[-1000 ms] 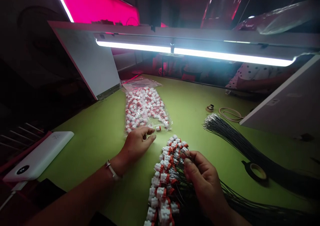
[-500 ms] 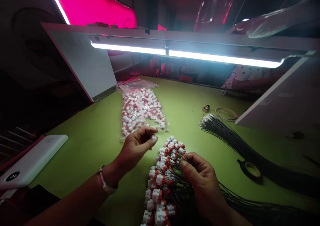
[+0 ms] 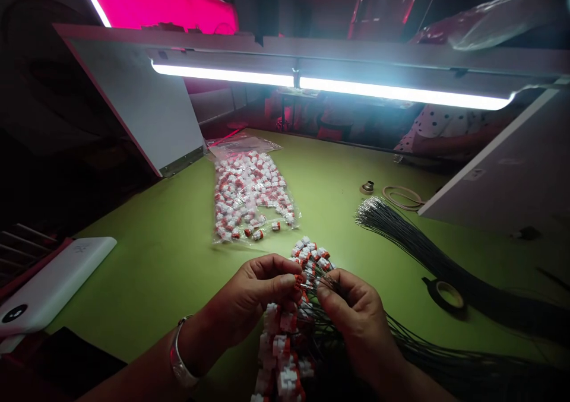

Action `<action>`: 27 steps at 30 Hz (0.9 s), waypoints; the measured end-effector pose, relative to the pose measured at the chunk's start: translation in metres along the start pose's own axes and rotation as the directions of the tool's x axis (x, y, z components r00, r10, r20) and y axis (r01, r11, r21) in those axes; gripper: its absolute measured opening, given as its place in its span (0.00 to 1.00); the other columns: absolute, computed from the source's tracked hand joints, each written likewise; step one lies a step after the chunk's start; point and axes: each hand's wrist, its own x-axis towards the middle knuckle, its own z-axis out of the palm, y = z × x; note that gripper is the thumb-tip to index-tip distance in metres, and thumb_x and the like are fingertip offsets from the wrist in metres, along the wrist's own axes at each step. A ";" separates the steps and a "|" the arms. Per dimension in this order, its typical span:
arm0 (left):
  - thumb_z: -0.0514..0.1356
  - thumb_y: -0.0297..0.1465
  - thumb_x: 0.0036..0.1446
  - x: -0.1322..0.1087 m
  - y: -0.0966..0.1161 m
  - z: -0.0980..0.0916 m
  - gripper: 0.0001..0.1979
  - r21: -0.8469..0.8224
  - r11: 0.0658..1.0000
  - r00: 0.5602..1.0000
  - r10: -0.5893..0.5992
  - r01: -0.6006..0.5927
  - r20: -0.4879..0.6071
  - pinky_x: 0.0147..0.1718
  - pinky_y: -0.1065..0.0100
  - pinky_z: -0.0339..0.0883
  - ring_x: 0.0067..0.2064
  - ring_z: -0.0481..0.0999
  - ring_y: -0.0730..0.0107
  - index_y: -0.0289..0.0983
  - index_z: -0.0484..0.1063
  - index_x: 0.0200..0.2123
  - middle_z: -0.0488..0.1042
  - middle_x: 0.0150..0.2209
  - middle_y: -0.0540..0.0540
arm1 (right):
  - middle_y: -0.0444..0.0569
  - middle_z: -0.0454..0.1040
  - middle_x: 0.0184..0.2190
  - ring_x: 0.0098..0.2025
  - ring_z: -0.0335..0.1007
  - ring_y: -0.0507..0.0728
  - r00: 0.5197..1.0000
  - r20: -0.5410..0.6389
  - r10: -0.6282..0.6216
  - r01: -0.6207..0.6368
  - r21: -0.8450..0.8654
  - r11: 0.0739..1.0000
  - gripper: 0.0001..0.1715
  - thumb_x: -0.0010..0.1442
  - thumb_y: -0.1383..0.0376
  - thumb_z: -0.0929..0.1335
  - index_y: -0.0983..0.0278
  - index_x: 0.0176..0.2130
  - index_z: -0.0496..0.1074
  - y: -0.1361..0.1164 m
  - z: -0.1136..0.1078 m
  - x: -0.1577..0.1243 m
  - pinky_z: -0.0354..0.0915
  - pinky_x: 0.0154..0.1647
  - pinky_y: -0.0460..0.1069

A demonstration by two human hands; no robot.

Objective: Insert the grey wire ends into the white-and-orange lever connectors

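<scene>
Plastic bag [image 3: 244,146] at frame centre holds red-and-white connectors [image 3: 252,179]; below, left hand [image 3: 249,290] pinches a red connector [image 3: 298,281] just beside wires [image 3: 321,279] gripped by right hand [image 3: 358,310].

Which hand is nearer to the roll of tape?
Right. The right hand is left of the roll of tape, not touching it; the left hand is farther left.

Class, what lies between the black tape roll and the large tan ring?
In the head view, the bundle of dark wires runs between the black tape roll and the large tan ring.
</scene>
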 end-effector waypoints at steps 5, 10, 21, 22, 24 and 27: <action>0.72 0.26 0.49 0.000 0.000 0.001 0.08 0.004 1.000 1.000 -0.003 0.003 0.022 0.34 0.73 0.73 0.31 0.79 0.72 0.32 0.81 0.35 0.82 0.33 0.44 | 0.39 0.61 0.20 0.23 0.50 0.49 1.000 0.002 -0.023 0.023 -0.029 0.999 0.18 0.56 0.57 0.74 0.64 0.25 0.68 -0.002 0.003 -0.001 0.53 0.22 0.44; 0.73 0.26 0.47 0.000 -0.002 0.001 0.15 0.006 1.000 1.000 0.010 -0.010 0.021 0.35 0.73 0.73 0.33 0.80 0.71 0.36 0.82 0.41 0.83 0.36 0.45 | 0.40 0.61 0.20 0.23 0.49 0.49 1.000 0.005 -0.029 0.029 -0.033 0.999 0.16 0.56 0.58 0.74 0.64 0.25 0.69 -0.004 0.002 -0.002 0.52 0.22 0.44; 0.74 0.27 0.45 -0.003 -0.002 0.009 0.11 -0.108 0.993 0.999 -0.039 0.037 -0.018 0.30 0.73 0.73 0.29 0.79 0.71 0.36 0.80 0.33 0.82 0.31 0.46 | 0.38 0.57 0.18 0.21 0.46 0.49 0.998 0.010 -0.057 0.058 -0.146 0.988 0.16 0.57 0.58 0.71 0.63 0.25 0.67 -0.003 0.002 -0.007 0.48 0.19 0.44; 0.74 0.27 0.44 -0.003 -0.002 0.009 0.12 -0.105 0.994 0.999 -0.042 0.040 -0.020 0.31 0.72 0.73 0.30 0.80 0.70 0.36 0.80 0.34 0.82 0.32 0.46 | 0.38 0.56 0.18 0.21 0.45 0.49 0.999 0.005 -0.054 0.054 -0.149 0.987 0.16 0.57 0.58 0.71 0.63 0.25 0.67 -0.003 0.002 -0.007 0.48 0.19 0.44; 0.74 0.27 0.45 -0.004 -0.002 0.008 0.11 -0.080 0.996 0.999 -0.044 0.043 -0.015 0.31 0.73 0.73 0.30 0.79 0.70 0.34 0.81 0.34 0.81 0.31 0.44 | 0.38 0.55 0.19 0.21 0.45 0.48 0.999 -0.002 -0.047 0.046 -0.159 0.986 0.16 0.57 0.59 0.71 0.63 0.25 0.66 -0.002 0.002 -0.007 0.47 0.19 0.44; 0.74 0.29 0.47 -0.005 -0.003 0.006 0.09 -0.043 0.998 0.999 -0.040 0.039 -0.011 0.30 0.73 0.72 0.29 0.79 0.71 0.33 0.81 0.33 0.81 0.30 0.45 | 0.37 0.55 0.18 0.21 0.44 0.48 0.999 -0.012 -0.042 0.040 -0.171 0.984 0.15 0.57 0.59 0.71 0.63 0.25 0.66 -0.002 0.001 -0.009 0.46 0.19 0.44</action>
